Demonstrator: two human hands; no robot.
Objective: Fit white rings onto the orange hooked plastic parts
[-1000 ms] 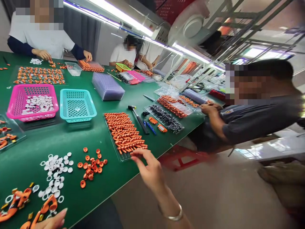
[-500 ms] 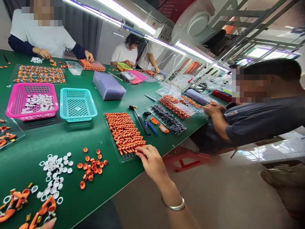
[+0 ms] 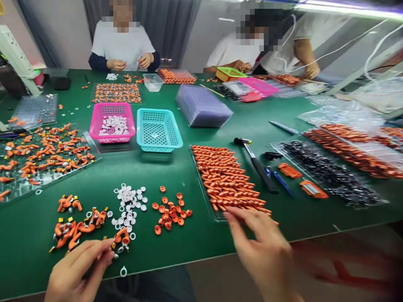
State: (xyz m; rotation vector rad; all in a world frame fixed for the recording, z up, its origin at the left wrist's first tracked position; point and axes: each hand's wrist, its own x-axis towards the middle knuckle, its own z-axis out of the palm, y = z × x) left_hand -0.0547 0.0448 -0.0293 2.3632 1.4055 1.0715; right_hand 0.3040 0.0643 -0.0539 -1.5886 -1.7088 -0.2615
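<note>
My left hand (image 3: 83, 268) is at the near left with thumb and forefinger pinched; what is between them, if anything, is hidden. Its fingertips come up against an orange curved part (image 3: 122, 235) beside a small heap of similar parts (image 3: 74, 230) with gold and silver bits. My right hand (image 3: 261, 247) is closed at the near end of a clear tray (image 3: 204, 191) filled with rows of orange stick-like pieces (image 3: 229, 176). Thumb and forefinger pinch the end of one orange piece there. White discs and rings (image 3: 129, 205) and orange cups (image 3: 170, 212) lie loose between the hands.
Behind stand a pink basket (image 3: 131, 133) of white discs, a turquoise basket (image 3: 160, 147) and stacked clear trays (image 3: 204, 107). A hammer (image 3: 260, 170), blue pen (image 3: 283, 184) and tray of black parts (image 3: 333, 172) lie to the right. Co-workers (image 3: 122, 46) sit across the green table.
My view has swung left, bringing my left hand and the left side of the table into sight. My right hand stays at the tray's near end.
</note>
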